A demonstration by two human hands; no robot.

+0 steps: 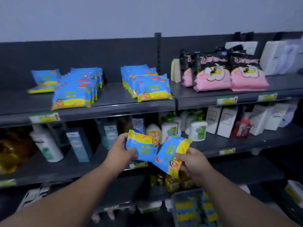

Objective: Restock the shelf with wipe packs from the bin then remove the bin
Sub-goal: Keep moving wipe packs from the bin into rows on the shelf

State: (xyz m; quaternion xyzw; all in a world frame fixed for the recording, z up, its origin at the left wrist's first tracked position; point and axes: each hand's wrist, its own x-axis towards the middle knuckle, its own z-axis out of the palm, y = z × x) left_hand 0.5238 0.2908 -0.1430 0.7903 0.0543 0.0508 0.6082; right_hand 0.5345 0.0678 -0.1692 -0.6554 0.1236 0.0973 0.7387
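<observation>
**Two wipe packs in hand at the shelf, bin waiting below**

At the far left of the top shelf (19,104), a leaning wipe pack (44,77) rests against the dark back panel with a flat pack (40,90) at its foot. Just beside them a first row of blue-and-yellow packs (73,94) stands upright, front to back. A second row (147,86) stands near the shelf's upright post. On the middle shelf (65,167), a white bottle (46,143) and pale blue boxes (80,145) stand at the left. In front of that shelf a person's left hand (120,151) holds a wipe pack (141,147), its grip pinching the pack's left edge with the thumb on the printed face. That pack's lower right corner meets a tilted wipe pack (170,153), which the right hand (194,163) holds. The right hand's grip pinches the yellow end between thumb and curled fingers. Behind the two held packs stand white pump bottles (197,128) with green labels. Low at the right, partly under the right forearm, sits the bin (186,192) with more blue-and-yellow packs (185,208) inside. In the right bay of the top shelf, pink-and-black packs (229,76) sit in a cluster, and white boxes (275,58) stand blurred at the far end
</observation>
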